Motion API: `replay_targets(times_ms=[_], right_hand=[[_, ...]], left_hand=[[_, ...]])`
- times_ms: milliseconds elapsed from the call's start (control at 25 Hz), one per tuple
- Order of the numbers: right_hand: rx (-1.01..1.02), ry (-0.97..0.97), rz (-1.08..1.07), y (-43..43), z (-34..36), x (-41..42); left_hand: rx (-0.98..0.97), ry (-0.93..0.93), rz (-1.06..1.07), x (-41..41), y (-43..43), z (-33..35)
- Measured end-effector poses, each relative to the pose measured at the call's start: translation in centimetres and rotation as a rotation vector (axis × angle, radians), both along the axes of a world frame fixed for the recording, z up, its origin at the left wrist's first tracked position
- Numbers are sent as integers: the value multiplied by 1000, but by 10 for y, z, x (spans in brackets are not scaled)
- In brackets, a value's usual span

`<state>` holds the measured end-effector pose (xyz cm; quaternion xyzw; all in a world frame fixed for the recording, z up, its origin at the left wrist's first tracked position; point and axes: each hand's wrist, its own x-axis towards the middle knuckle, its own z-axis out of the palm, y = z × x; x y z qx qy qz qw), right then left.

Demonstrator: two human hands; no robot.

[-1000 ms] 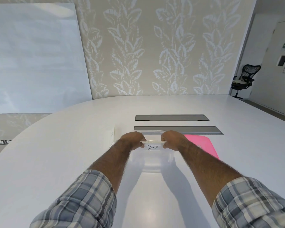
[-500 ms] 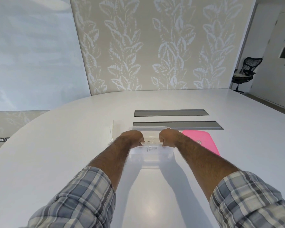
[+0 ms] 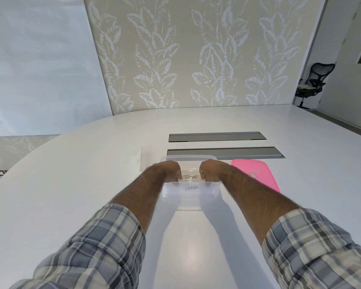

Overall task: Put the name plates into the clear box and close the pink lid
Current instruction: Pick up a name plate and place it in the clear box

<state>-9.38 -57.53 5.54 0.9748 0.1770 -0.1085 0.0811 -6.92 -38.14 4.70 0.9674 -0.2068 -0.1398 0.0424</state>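
The left hand (image 3: 167, 171) and right hand (image 3: 212, 170) each curl their fingers round one end of a handwritten name plate (image 3: 191, 177), held low inside the clear box (image 3: 191, 193). It is best lowered level and released only once it lies flat. Another plate (image 3: 138, 163) stands just left of the box, and the pink lid (image 3: 258, 176) lies just right.

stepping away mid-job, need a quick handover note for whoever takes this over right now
Left hand and right hand: both inside the clear box, gripping the ends of a name plate low against its front wall.
A second plate, marked about "PEAR", shows behind it in the box.
Pink lid: off, flat on the table, right of the box.
Left: release, add what looks like another plate standing left of the box, then close the lid.
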Motion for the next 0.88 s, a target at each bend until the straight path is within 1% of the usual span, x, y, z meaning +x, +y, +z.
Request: replay_targets(times_ms=[80, 320, 400, 480, 600, 720, 880], right_hand=[[-8, 20, -1, 1, -1, 1], [5, -4, -24, 4, -1, 1], [86, -18, -61, 1, 1, 4], [195, -54, -119, -1, 5, 8], [230, -94, -127, 4, 12, 16], [227, -130, -130, 19, 19, 24], [209, -194, -127, 54, 27, 32]], left_hand=[[-8, 10, 6, 1, 0, -2], [-19, 25, 26, 2, 3, 1], [-27, -32, 18, 0, 7, 6], [-83, -84, 33, -1, 16, 11], [-185, -203, 97, -3, 36, 22], [-153, -289, 158, 1, 64, 28], [-71, -260, 190, 14, 109, 28]])
